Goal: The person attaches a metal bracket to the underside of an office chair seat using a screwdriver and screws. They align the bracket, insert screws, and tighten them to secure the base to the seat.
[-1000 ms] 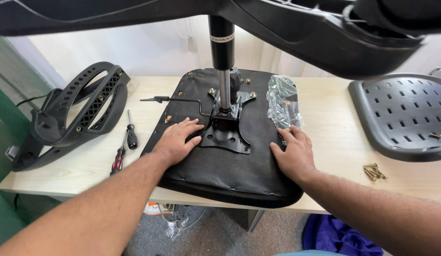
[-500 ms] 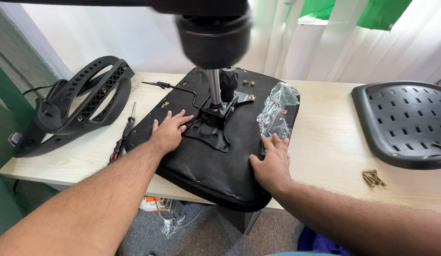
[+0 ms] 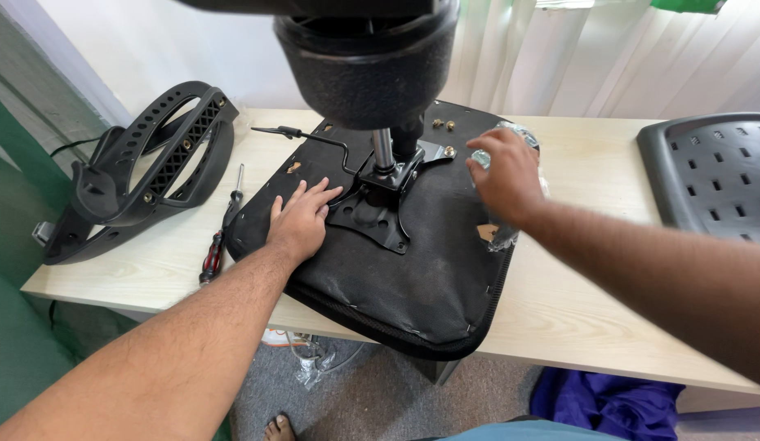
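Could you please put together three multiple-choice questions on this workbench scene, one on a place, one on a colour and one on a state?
1. Where does the screwdriver lie?
A. On the table, left of the seat cushion
B. On the perforated panel
C. On the floor

2. What colour is the seat cushion?
A. White
B. Black
C. Red

3. How is the left hand placed?
A. Closed around the screwdriver
B. Raised clear of everything
C. Flat, palm down, on the cushion

Answers:
1 A: it lies on the table between the armrest frame and the cushion.
2 B: its underside fabric is black.
3 C: the fingers are spread by the metal plate.
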